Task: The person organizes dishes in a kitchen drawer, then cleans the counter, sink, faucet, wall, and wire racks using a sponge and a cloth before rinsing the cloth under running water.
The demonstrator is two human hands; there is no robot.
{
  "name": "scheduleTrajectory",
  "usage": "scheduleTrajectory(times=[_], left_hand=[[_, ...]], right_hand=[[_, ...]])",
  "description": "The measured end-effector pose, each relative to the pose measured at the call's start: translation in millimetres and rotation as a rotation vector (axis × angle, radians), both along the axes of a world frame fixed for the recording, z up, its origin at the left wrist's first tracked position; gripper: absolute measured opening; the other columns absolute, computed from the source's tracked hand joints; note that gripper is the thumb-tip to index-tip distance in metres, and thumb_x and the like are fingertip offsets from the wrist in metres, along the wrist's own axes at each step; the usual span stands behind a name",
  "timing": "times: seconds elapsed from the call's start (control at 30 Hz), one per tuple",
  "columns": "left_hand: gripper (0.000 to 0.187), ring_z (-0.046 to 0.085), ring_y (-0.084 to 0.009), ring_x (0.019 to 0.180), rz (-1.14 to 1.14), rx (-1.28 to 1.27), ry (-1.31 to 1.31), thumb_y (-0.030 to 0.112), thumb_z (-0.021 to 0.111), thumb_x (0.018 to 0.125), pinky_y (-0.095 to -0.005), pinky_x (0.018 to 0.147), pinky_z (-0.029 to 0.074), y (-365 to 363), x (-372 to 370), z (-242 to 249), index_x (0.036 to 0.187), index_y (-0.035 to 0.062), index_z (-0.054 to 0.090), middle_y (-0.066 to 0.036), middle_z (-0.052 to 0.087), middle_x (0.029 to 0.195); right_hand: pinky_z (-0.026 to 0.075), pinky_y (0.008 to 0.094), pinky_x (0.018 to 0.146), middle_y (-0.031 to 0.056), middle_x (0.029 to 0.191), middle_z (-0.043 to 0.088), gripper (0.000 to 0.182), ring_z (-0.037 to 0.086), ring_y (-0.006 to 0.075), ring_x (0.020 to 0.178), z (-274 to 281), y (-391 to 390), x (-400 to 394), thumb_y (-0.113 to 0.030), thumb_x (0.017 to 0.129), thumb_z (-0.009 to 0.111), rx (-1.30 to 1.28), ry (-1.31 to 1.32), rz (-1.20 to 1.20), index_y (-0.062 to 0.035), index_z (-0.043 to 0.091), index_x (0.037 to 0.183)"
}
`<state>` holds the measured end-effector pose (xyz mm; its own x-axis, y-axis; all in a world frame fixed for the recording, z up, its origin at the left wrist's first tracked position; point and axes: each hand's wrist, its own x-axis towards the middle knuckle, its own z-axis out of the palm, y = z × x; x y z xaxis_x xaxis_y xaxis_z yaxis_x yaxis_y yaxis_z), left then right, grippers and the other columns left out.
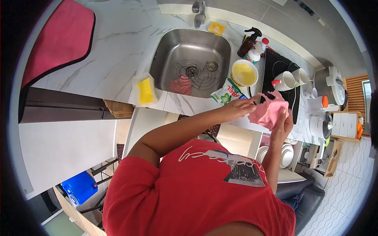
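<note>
A crumpled pink cloth (271, 112) is held up over the counter's front edge, right of the sink. My right hand (284, 125) grips its right side, the thumb pressed on the front. At its left side, my left hand (239, 109) has its fingers closed together on the edge; the fingertips are partly hidden. Another pink cloth (182, 85) lies bunched in the steel sink (157, 65). Just beyond my left hand are a green-and-white detergent bag (227, 92) and a white tub (245, 73) with yellow contents.
A yellow sponge (146, 91) sits in a holder at the sink's front left corner. The faucet (199, 15) rises behind the basin. A spray bottle (249, 42), mugs (284, 81) on a black cooktop, and a rice cooker (321, 124) line the right side.
</note>
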<state>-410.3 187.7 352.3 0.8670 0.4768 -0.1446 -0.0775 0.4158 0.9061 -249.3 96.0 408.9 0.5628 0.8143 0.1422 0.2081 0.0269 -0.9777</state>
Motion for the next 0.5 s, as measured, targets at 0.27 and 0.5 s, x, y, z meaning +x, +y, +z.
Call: scheduleTrajectory(times=[0.27,0.5], left_hand=[[0.033,0.059,-0.0173,0.093,0.338,0.475,0.363,0.013,0.058,0.084,-0.028,0.082,0.046,14.2,-61.9,-50.8,0.115,0.0019,0.056,-0.013,0.063,0.105],[0.037,0.062,-0.03,0.083,-0.274,0.843,1.5,0.037,0.056,0.077,-0.0374,0.079,0.045,123.1,-109.4,-85.2,0.088,0.0032,0.067,-0.018,0.065,0.083]], right_hand=[[0.037,0.0402,0.089,0.018,0.102,0.053,0.031,0.047,0.0349,0.1,-43.8,-3.1,11.8,-0.012,0.076,0.064,-0.203,-0.725,0.093,0.0019,0.053,0.102],[0.042,0.0395,0.083,0.0204,0.1,0.053,0.022,0.051,0.0359,0.096,-42.5,-4.0,-7.7,-0.007,0.075,0.061,-0.188,-0.607,0.186,0.0004,0.057,0.095]])
